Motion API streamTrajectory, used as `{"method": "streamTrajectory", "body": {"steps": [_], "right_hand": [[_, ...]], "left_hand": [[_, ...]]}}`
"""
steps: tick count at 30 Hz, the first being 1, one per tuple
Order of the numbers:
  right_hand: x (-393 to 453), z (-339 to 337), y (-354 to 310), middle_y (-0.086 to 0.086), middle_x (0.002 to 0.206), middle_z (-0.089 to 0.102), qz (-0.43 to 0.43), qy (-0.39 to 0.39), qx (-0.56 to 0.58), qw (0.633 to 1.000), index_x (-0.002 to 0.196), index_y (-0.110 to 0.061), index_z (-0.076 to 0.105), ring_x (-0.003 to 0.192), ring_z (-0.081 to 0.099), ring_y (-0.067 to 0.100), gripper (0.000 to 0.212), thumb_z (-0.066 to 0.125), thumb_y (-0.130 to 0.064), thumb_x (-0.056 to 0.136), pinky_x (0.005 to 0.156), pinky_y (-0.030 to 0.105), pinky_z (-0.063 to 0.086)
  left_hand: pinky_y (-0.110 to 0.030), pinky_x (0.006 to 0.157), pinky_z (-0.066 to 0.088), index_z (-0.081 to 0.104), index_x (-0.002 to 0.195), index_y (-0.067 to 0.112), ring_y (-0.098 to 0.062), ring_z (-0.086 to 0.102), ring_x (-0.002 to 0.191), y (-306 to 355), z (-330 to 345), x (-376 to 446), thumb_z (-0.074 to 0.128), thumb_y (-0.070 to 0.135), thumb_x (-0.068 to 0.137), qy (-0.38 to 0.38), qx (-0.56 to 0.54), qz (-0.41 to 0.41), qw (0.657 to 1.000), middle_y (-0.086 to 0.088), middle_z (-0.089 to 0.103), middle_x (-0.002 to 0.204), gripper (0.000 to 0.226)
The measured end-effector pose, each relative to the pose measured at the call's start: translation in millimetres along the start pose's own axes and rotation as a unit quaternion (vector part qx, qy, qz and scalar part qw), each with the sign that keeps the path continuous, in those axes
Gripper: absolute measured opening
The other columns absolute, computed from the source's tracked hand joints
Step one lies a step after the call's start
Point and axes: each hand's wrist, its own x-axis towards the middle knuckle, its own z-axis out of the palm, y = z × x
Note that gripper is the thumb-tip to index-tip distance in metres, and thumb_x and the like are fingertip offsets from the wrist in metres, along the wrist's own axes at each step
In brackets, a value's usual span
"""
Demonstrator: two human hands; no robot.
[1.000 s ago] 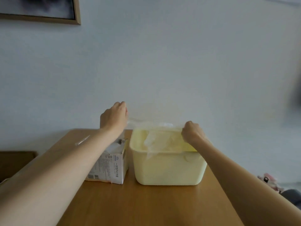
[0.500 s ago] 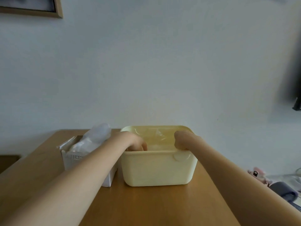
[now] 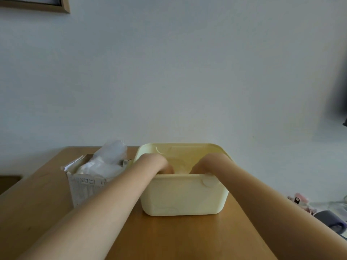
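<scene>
A pale yellow plastic bin (image 3: 184,196) stands on the wooden table (image 3: 184,239) at the middle. A thin clear plastic liner lies inside it, faintly visible against the far wall. My left hand (image 3: 159,165) reaches down into the bin at its left side, and my right hand (image 3: 201,165) reaches in at its right side. The near rim hides the fingers of both hands, so what they hold cannot be seen.
A white cardboard box (image 3: 86,186) with clear plastic bags (image 3: 110,156) sticking out stands just left of the bin, partly behind my left forearm. A picture frame (image 3: 47,4) hangs top left. Small items (image 3: 319,209) lie low at the right, beyond the table edge.
Both hands held the clear liner stretched above the bin a second ago. They have since gone down inside the bin with it, and the view has shifted a little.
</scene>
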Motion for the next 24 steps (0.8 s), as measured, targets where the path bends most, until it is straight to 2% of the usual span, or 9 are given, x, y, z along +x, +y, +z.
{"method": "streamTrajectory", "body": {"steps": [2,4,7,10,13,15,18,21,24], "right_hand": [[-6.1,-1.3,-2.0,0.000,0.117,0.056,-0.031,-0.013,-0.010,0.999,0.137,-0.015,0.047,0.102,0.055,0.020,0.049,0.051,-0.036,0.093,0.089,0.031,0.040],[-20.6,-9.5,-10.4,0.002,0.111,0.061,-0.071,0.022,-0.011,0.997,0.132,-0.011,0.051,0.089,0.060,0.020,0.041,0.052,-0.026,0.094,0.088,0.030,0.047],[-37.0,-29.4,-30.1,0.003,0.071,0.062,-0.137,0.164,0.076,0.974,0.113,-0.002,0.063,0.051,0.059,0.011,0.029,0.058,-0.020,0.091,0.073,0.030,0.055],[-49.8,-45.6,-69.2,0.014,0.086,0.071,-0.221,0.241,0.165,0.931,0.104,-0.001,0.067,0.062,0.064,0.018,0.022,0.058,-0.013,0.089,0.076,0.030,0.055],[-59.5,-49.8,-105.9,0.013,0.102,0.067,-0.282,0.204,0.234,0.908,0.108,0.000,0.064,0.081,0.064,0.024,0.035,0.067,-0.026,0.085,0.079,0.032,0.051],[-57.5,-46.3,-126.0,0.012,0.108,0.065,-0.276,0.195,0.207,0.918,0.115,0.003,0.061,0.081,0.058,0.021,0.049,0.066,-0.035,0.085,0.078,0.032,0.047],[-47.3,-41.6,-144.5,0.012,0.111,0.065,-0.273,0.242,0.258,0.895,0.110,0.001,0.065,0.084,0.053,0.018,0.038,0.067,-0.027,0.085,0.074,0.029,0.048],[-40.4,-40.0,-152.6,0.007,0.092,0.061,-0.266,0.284,0.310,0.867,0.100,-0.001,0.069,0.083,0.051,0.016,0.023,0.070,-0.016,0.082,0.052,0.015,0.036],[-41.3,-42.2,-156.9,0.005,0.083,0.058,-0.271,0.313,0.314,0.854,0.095,0.000,0.069,0.079,0.052,0.017,0.017,0.065,-0.013,0.085,0.056,0.018,0.039]], "left_hand": [[-0.032,0.102,0.041,0.045,0.137,0.016,-0.024,0.049,0.124,-4.4,-2.4,-9.8,0.042,0.024,0.097,0.050,-0.037,0.039,0.997,-0.004,0.045,0.141,0.041],[-0.027,0.095,0.041,0.056,0.128,0.015,-0.021,0.053,0.118,-17.8,-6.8,-22.1,0.047,0.019,0.095,0.180,-0.099,0.075,0.976,-0.004,0.055,0.132,0.034],[-0.024,0.087,0.042,0.067,0.110,0.016,-0.019,0.059,0.106,-41.5,-10.9,-50.1,0.046,0.012,0.092,0.391,-0.184,0.095,0.897,-0.002,0.065,0.115,0.028],[-0.028,0.086,0.044,0.067,0.105,0.012,-0.020,0.058,0.101,-78.5,-1.3,-71.0,0.044,0.005,0.090,0.508,-0.252,0.040,0.823,-0.004,0.064,0.111,0.028],[-0.030,0.090,0.044,0.062,0.112,0.012,-0.020,0.055,0.105,-115.2,13.8,-86.5,0.043,0.002,0.089,0.504,-0.305,-0.017,0.808,-0.005,0.060,0.119,0.032],[-0.029,0.091,0.042,0.056,0.123,0.016,-0.018,0.053,0.109,-134.9,27.0,-94.0,0.043,0.003,0.090,0.433,-0.337,-0.039,0.835,-0.003,0.055,0.128,0.038],[-0.026,0.091,0.040,0.046,0.134,0.019,-0.017,0.055,0.103,-151.7,43.9,-97.0,0.048,0.003,0.091,0.357,-0.352,-0.038,0.865,0.001,0.046,0.139,0.045],[-0.024,0.084,0.043,0.052,0.128,0.019,-0.014,0.054,0.091,-158.3,50.8,-95.9,0.054,0.005,0.091,0.366,-0.362,-0.019,0.857,0.003,0.053,0.130,0.040],[-0.020,0.076,0.042,0.061,0.113,0.018,-0.010,0.054,0.083,-156.9,51.1,-94.2,0.059,0.005,0.088,0.385,-0.365,0.006,0.848,0.003,0.062,0.108,0.029]]}}
